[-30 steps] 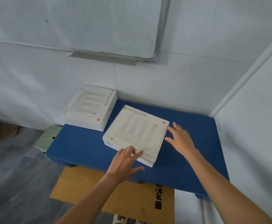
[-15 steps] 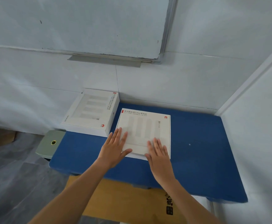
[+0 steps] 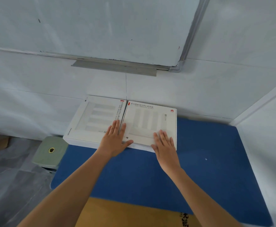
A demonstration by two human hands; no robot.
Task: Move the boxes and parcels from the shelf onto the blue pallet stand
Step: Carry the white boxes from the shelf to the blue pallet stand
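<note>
Your flat left hand (image 3: 115, 141) and right hand (image 3: 164, 143) press open-fingered on the right white cardboard box (image 3: 150, 122). It touches the left white cardboard box (image 3: 94, 118) on the blue padded pallet stand (image 3: 199, 169), holding nothing.

Under my palms the two white boxes (image 3: 150, 123) are smooth matt cardboard; they lie on the blue pallet stand (image 3: 207, 169), which looks matt and felt-like.

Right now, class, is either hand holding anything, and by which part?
Nothing is gripped. Both hands lie flat: left hand across both boxes' seam, right hand on the right box.
</note>
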